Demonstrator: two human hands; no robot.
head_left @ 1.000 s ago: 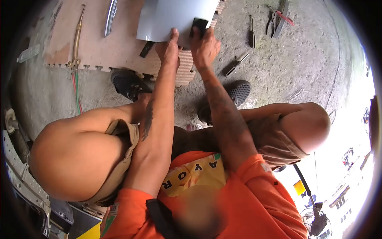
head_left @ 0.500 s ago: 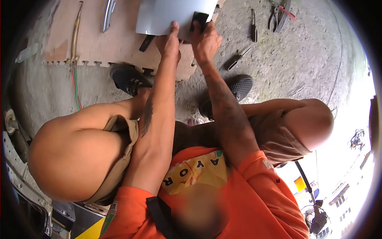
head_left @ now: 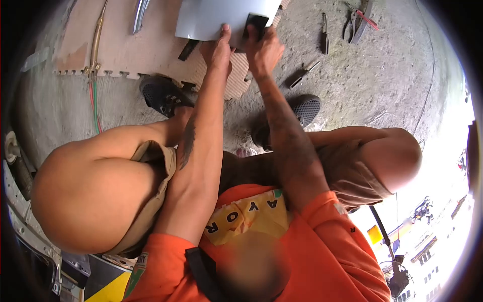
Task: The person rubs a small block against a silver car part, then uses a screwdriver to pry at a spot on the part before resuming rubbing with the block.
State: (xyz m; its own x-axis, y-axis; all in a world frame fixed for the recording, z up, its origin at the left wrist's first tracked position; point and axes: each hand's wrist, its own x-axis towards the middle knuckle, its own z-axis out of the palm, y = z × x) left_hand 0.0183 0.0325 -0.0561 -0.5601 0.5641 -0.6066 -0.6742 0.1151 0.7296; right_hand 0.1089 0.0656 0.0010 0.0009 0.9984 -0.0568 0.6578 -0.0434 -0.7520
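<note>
A smooth, light grey sheet panel (head_left: 214,20) lies at the top of the view, partly cut off by the frame. My left hand (head_left: 218,50) grips its near edge, thumb on top and fingers curled underneath. At the panel's right corner, my right hand (head_left: 265,49) is closed on a flat black rectangular piece (head_left: 256,22), which lies over the panel's surface. The thumb presses on that piece; the fingers beyond the edge are partly hidden. A dark strip (head_left: 188,50) sticks out from below the panel, left of my left hand.
Beneath the panel is a tan interlocking foam mat (head_left: 121,45). A brass torch (head_left: 96,40) with red and green hoses and a shiny metal strip (head_left: 140,17) lie left. On the concrete at right are a screwdriver (head_left: 302,74), a dark-handled tool (head_left: 325,38) and pliers (head_left: 349,27).
The whole view has shifted slightly, so the panel and floor tools sit a little right. Both hands keep the same hold, with no clear movement against the panel.
</note>
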